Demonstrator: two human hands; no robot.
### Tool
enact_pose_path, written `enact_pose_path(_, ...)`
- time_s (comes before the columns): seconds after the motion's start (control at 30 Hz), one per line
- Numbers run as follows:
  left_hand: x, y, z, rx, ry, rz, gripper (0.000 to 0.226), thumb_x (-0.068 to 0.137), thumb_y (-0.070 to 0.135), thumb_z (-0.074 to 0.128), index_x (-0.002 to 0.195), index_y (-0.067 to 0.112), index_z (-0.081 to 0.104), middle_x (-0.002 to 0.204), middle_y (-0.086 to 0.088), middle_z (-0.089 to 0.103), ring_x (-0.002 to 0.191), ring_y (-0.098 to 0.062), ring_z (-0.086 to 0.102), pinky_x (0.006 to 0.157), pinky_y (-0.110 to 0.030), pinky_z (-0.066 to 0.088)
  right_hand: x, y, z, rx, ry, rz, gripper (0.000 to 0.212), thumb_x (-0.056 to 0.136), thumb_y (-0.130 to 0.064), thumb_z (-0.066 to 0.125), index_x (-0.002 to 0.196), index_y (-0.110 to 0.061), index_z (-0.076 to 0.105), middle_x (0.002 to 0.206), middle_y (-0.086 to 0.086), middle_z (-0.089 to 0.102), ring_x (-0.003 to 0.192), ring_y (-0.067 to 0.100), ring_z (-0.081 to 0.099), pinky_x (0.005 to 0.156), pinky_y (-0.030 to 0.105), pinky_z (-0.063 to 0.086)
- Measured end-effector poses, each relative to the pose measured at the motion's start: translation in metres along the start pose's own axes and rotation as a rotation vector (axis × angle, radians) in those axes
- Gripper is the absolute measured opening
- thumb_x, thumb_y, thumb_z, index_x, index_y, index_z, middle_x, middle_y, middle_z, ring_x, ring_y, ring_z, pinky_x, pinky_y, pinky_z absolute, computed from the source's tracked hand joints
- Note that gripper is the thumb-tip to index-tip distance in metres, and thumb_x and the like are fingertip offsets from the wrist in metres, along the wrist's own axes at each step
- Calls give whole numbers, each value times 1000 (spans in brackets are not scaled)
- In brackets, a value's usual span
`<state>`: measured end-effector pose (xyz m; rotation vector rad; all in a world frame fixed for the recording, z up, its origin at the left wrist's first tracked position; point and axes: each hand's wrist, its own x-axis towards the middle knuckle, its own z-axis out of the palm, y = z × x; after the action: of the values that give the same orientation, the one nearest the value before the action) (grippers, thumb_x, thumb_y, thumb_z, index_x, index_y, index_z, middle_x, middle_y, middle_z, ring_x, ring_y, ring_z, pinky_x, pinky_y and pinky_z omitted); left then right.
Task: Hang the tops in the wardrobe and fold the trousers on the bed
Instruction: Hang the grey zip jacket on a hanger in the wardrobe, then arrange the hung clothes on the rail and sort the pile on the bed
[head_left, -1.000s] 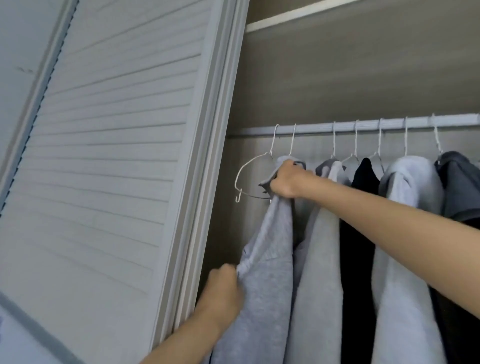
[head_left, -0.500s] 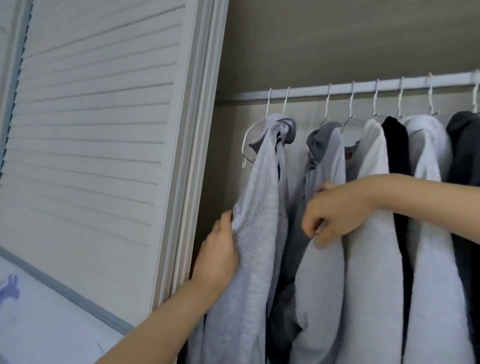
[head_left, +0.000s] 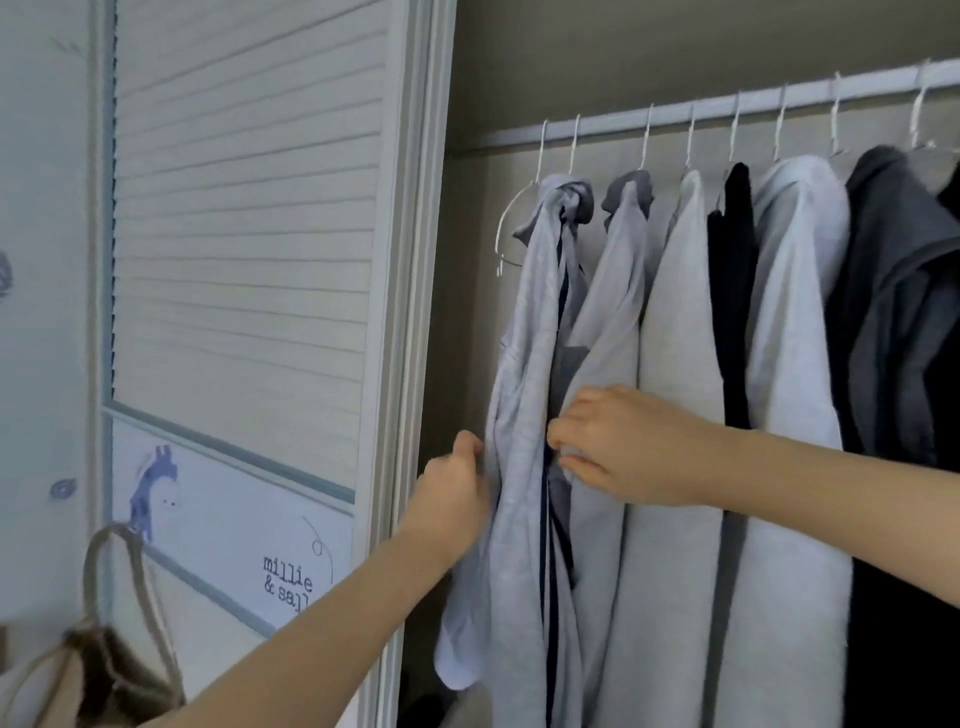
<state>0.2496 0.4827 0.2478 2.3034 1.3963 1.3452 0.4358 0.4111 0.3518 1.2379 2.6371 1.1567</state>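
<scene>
A light grey top (head_left: 524, 374) hangs leftmost on a white wire hanger (head_left: 511, 228) from the wardrobe rail (head_left: 675, 117). My left hand (head_left: 457, 493) grips its left edge at about waist height. My right hand (head_left: 613, 447) pinches the fabric at the top's right edge, next to the neighbouring grey top (head_left: 608, 322). Further right hang a pale grey top (head_left: 680, 338), a black one (head_left: 732, 291), a white-grey one (head_left: 795, 338) and a dark grey one (head_left: 898, 291). No trousers or bed are in view.
The white louvred wardrobe door (head_left: 244, 249) and its frame (head_left: 410, 312) stand close on the left of the tops. A bag with rope handles (head_left: 111, 649) hangs at the lower left, in front of a panel with a printed picture (head_left: 156, 483).
My right hand has dropped from the hanger's neck to the top's right edge at waist height. My left hand has shifted up along the left edge. The view has tilted down and left.
</scene>
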Motion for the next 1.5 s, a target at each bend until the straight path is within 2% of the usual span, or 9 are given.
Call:
enact_pose_path(0.4, -199, 26, -62, 26, -37, -73, 16, 100, 28, 48, 115, 30, 51, 85, 9, 70, 74, -8, 64, 72, -34, 55, -96, -116, 0, 340, 166, 58, 32, 98, -34, 38, 115, -15, 59, 98, -2, 63, 95, 16, 54, 83, 32, 44)
enact_pose_path(0.5, -259, 46, -77, 106, 22, -150, 17, 99, 34, 49, 115, 32, 53, 82, 14, 69, 73, -4, 64, 71, -32, 54, -119, -160, -8, 503, 221, 13, 31, 98, -35, 41, 115, -17, 60, 101, -5, 64, 96, 12, 54, 81, 23, 40)
enact_pose_path(0.7, -394, 103, -88, 130, 244, -435, 11, 95, 34, 52, 105, 37, 56, 76, 20, 68, 69, -4, 65, 65, -35, 55, -179, -251, -16, 1023, 239, -32, 32, 98, -38, 43, 124, -26, 55, 108, -15, 58, 104, 4, 53, 87, 27, 47)
enact_pose_path(0.87, -541, 176, -66, 189, 492, -818, 10, 92, 39, 53, 97, 48, 55, 75, 26, 68, 73, -3, 66, 66, -34, 55, -252, -332, -25, 1307, 174, -266, 27, 97, -36, 46, 119, -27, 57, 100, -20, 56, 97, -4, 52, 85, 13, 40)
enact_pose_path(1.0, -647, 256, -43, 117, 695, -1141, 16, 88, 46, 53, 101, 40, 61, 72, 6, 71, 66, -22, 68, 67, -49, 59, -314, -399, -49, 1439, 35, -507, 28, 98, -37, 45, 124, -29, 52, 98, -20, 60, 102, -4, 50, 88, 15, 41)
enact_pose_path(1.1, -716, 315, -35, 293, 771, -1278, 10, 91, 36, 57, 92, 46, 58, 70, 12, 70, 64, -7, 66, 70, -33, 55, -363, -447, -78, 1550, -92, -682, 32, 98, -35, 46, 129, -26, 48, 96, -18, 62, 100, 1, 53, 88, 23, 44)
enact_pose_path(1.17, -767, 355, -33, 379, 860, -1400, 18, 93, 32, 58, 89, 49, 57, 71, 13, 70, 66, -5, 65, 69, -36, 54, -399, -480, -103, 1593, -199, -822, 32, 98, -35, 46, 128, -26, 47, 96, -18, 62, 96, 1, 55, 88, 29, 46)
enact_pose_path(1.33, -864, 425, -24, 475, 935, -1636, 14, 95, 39, 52, 88, 51, 53, 72, 23, 67, 65, -3, 62, 62, -34, 53, -465, -547, -144, 1577, -283, -1034, 29, 96, -34, 50, 124, -27, 50, 94, -19, 61, 97, 1, 56, 85, 22, 46)
enact_pose_path(1.5, -967, 500, -2, 486, 1101, -1827, 20, 93, 36, 55, 85, 53, 50, 75, 16, 67, 66, 2, 61, 60, -26, 50, -540, -626, -193, 1482, -365, -1254, 23, 95, -30, 52, 118, -27, 54, 88, -18, 60, 90, 4, 57, 78, 18, 44)
